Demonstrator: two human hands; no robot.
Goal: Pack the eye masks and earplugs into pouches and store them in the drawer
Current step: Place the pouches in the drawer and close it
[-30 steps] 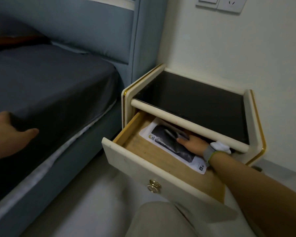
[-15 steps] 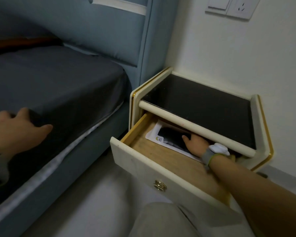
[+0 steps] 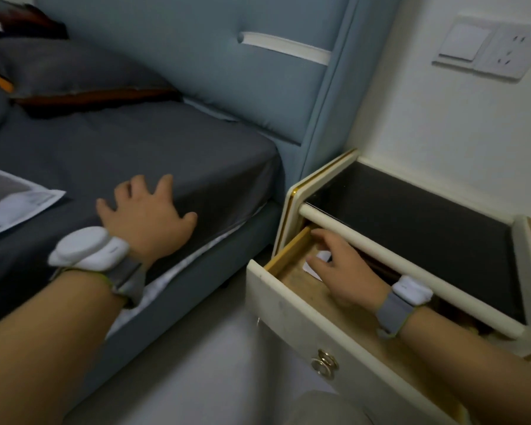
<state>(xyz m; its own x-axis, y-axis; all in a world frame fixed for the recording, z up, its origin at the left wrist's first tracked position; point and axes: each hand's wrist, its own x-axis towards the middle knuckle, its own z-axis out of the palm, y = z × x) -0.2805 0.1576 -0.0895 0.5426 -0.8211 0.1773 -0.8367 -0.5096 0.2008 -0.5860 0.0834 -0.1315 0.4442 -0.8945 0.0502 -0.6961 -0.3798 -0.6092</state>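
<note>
The nightstand drawer (image 3: pixel 292 305) stands pulled out, cream-fronted with a wooden floor. My right hand (image 3: pixel 341 268) reaches inside it, fingers spread flat over a white pouch (image 3: pixel 324 258), of which only a small corner shows under the fingers. My left hand (image 3: pixel 146 214) lies palm down with fingers apart on the dark grey bed sheet, holding nothing. A second white pouch (image 3: pixel 10 197) with a dark eye mask inside lies on the bed at the far left, partly cut off by the frame edge.
The nightstand (image 3: pixel 411 228) has a black top and a cream rail above the drawer. A blue padded headboard (image 3: pixel 227 75) stands behind the bed. A ring handle (image 3: pixel 325 363) hangs on the drawer front. Pillows (image 3: pixel 59 78) lie at the back left.
My right hand has pushed the pouch deeper into the drawer, so most of it is now hidden. My left hand slid further right across the bed. The view swung left, showing the second pouch.
</note>
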